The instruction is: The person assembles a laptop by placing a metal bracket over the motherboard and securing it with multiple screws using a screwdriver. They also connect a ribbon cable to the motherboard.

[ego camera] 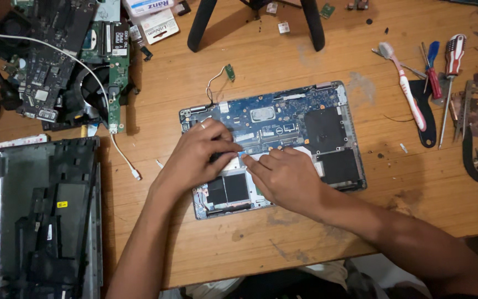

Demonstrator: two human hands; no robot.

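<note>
On the wooden desk (305, 221), both hands, left hand (197, 155) and right hand (286, 177), press fingertips onto the opened laptop base (305, 119).

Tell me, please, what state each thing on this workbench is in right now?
Opened laptop base: cover off, blue board exposed, flat on the table.
Left hand: fingers pressed on the board's middle.
Right hand: fingers touching beside the left's.
Toothbrush: lying flat, untouched.
Red-handled screwdriver: lying flat.
Spare boards with fan: stacked, loose.
Dark laptop shell: stripped, set aside.
</note>
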